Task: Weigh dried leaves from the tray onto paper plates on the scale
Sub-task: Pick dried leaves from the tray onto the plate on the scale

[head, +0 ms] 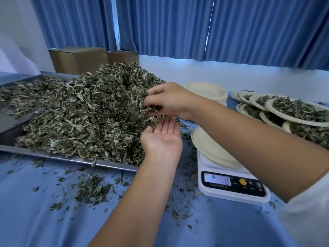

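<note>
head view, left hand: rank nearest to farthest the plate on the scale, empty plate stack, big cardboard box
1. plate on the scale, right of left hand
2. empty plate stack, back right
3. big cardboard box, far back left

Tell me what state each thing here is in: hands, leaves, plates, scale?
Right hand, grips a clump of dried leaves on the heap.
Left hand, open, palm up beneath it.
Tray, heaped with leaves.
Plate on scale, empty.
Scale, display lit, shows 0.
Plate stack, empty.
Plates at right, filled, overlapping.
Curtains, drawn.
</note>
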Tool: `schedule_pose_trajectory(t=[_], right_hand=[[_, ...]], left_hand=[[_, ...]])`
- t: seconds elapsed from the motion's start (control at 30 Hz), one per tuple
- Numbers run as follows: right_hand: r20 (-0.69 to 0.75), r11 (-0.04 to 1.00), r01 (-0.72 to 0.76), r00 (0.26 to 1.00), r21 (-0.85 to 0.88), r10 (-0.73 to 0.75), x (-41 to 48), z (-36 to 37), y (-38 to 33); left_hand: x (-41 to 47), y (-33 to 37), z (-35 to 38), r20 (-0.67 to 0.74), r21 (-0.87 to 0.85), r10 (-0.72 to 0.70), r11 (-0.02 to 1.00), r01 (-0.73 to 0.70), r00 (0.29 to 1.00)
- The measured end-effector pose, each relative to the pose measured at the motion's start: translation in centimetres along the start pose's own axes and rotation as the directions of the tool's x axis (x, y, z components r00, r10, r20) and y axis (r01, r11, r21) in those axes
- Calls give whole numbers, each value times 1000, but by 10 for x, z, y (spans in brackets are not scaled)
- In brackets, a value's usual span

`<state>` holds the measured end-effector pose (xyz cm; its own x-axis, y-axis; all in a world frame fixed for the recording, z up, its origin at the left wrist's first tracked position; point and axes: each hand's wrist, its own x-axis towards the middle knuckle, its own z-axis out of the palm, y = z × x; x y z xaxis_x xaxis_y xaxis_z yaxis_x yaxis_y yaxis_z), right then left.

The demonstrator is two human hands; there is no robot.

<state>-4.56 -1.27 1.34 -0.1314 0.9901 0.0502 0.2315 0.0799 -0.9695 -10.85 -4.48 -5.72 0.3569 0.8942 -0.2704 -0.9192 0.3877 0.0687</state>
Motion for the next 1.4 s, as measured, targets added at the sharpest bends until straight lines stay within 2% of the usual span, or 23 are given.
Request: schedule_pose_trajectory(t=[0.2,0.47,0.67,0.73,0.83,0.97,1.1,1.2,1.3,1.4], right_hand=[[-65,996,34,997,79,-28,-18,-20,2],[-140,992,24,990,122,-7,-68,-64,25],[-277,998,-54,960,-45,40,-95,-86,36],[-327,983,-110,943,-145,57,-102,-96,35],[-324,940,-157,945,-303,54,-112,-108,31],[-299,783,-239,952,-575,71,-120,-115,29],[-240,657,-281,959,-700,154,-120,-110,33],[-208,514,-304,949,-802,236,-120,-111,30],[-215,504,-283,958,-816,189,-122,-116,26],[-232,554,-217,972,-804,45,-118,-120,29]], left_hand=[[0,1,1,-14,13,19,1000,-18,1000],[2,-7,-1,13,144,42,989,-43,999],[2,-17,-3,27,230,51,972,-55,998],[0,-18,-4,30,235,54,970,-60,998],[-2,-19,-5,30,252,66,965,-72,997],[-4,-20,-7,45,275,68,958,-78,997],[-5,-21,-9,59,298,61,952,-76,996],[-4,-21,-9,63,312,62,947,-79,996],[-4,-22,-10,60,325,69,942,-84,996],[-4,-24,-10,59,351,72,932,-88,996]])
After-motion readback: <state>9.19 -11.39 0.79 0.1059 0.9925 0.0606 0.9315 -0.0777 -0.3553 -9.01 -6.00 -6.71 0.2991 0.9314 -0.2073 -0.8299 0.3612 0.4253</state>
